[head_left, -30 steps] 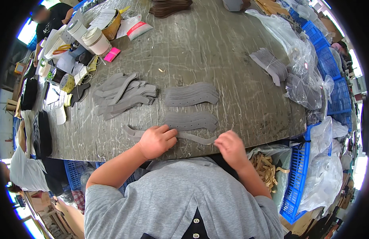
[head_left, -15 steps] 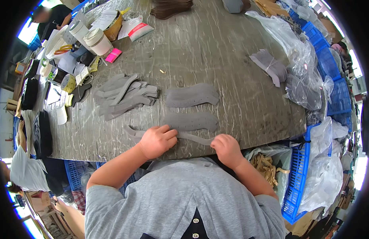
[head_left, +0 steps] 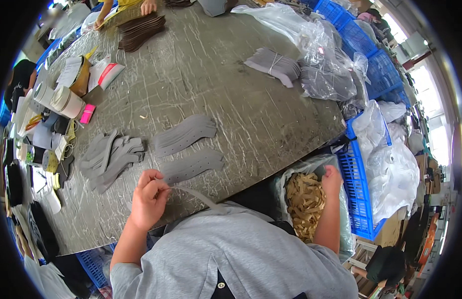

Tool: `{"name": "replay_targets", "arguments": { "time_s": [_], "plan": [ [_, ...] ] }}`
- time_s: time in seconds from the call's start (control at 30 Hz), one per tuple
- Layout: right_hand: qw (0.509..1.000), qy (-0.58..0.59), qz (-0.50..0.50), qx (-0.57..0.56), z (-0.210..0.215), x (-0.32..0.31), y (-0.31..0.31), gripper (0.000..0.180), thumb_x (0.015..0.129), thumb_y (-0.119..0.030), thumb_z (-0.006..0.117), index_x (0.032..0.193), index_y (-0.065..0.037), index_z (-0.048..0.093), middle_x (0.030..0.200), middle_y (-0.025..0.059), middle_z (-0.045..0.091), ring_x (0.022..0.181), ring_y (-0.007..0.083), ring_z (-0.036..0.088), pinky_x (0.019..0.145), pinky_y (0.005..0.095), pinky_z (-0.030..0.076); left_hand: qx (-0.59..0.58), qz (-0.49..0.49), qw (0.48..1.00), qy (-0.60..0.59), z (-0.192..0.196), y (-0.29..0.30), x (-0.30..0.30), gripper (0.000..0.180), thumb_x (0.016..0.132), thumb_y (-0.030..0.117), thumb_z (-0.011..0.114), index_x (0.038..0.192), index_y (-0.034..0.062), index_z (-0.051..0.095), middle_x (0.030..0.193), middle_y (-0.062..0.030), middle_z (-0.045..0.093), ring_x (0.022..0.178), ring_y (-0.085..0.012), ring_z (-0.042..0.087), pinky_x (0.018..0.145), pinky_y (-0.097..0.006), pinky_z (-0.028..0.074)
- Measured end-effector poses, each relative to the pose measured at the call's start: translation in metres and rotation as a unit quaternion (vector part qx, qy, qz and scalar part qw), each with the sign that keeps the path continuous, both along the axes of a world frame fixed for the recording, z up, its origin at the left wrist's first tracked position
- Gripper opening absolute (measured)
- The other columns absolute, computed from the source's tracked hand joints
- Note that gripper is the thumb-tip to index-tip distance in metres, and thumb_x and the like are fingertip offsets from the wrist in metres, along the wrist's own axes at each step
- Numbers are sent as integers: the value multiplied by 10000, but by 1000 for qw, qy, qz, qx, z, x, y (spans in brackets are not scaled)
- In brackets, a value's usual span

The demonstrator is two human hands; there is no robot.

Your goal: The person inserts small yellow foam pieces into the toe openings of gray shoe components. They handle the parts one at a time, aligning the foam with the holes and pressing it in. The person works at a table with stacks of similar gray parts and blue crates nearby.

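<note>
Near the table's front edge, my left hand (head_left: 150,199) pinches one end of a thin grey strip (head_left: 193,193); its other end trails toward my shirt. My right hand (head_left: 332,180) is closed above a bag-lined bin of tan scraps (head_left: 305,199); what it holds, if anything, is hidden. Just beyond my left hand lies a fanned stack of grey cut pieces (head_left: 192,165) with small holes along one edge. A second such stack (head_left: 185,135) lies behind it. Left of both is a loose heap of grey pieces (head_left: 114,159).
A tied grey bundle (head_left: 274,65) lies by clear plastic bags (head_left: 330,55) at the far right. Blue crates (head_left: 358,184) stand beside the bin. White tubs (head_left: 66,102) and tape crowd the left side. Another person's hands (head_left: 148,7) are near a brown stack (head_left: 141,32).
My right hand has let go of the strip and swung right, over the scrap bin. My left hand has lifted with the strip. The view has turned right, showing another person across the table.
</note>
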State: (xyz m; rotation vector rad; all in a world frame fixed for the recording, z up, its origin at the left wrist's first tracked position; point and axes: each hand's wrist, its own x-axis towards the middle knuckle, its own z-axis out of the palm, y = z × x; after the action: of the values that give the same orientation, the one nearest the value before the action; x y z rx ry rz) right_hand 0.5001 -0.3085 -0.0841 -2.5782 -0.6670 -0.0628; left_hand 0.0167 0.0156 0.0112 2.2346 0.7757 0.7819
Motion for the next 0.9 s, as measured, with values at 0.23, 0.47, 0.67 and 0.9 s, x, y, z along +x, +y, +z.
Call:
{"name": "replay_targets", "arguments": {
  "time_s": [0.23,0.47,0.67,0.9],
  "plan": [
    [994,19,43,97,15,-20,51,122,822,-58,683,795,-10,574,646,65,591,566,190,556,579,316,456,-240,83,966,45,17,-4,-10,100,807,-67,684,805,8,618,693,-11,601,627,-73,523,572,-241,421],
    [975,139,77,157,27,-22,74,133,827,-8,663,784,-46,543,648,-22,540,573,63,493,546,243,400,-304,147,941,-3,11,-4,-19,48,827,-25,714,832,-5,672,713,26,608,657,-48,515,594,-220,425],
    [960,192,81,185,32,-35,83,123,888,-84,675,826,-45,576,665,-30,555,592,51,502,563,216,397,-302,195,932,-41,8,-7,-21,84,811,-24,736,887,-14,701,735,15,628,680,-51,531,626,-216,444],
    [875,292,339,186,78,-150,161,182,869,-109,736,954,-18,602,766,-2,602,699,81,560,658,238,479,-256,167,952,-18,15,-6,-12,186,781,-6,766,956,-4,703,767,3,650,690,-55,539,631,-227,458]
  ]
}}
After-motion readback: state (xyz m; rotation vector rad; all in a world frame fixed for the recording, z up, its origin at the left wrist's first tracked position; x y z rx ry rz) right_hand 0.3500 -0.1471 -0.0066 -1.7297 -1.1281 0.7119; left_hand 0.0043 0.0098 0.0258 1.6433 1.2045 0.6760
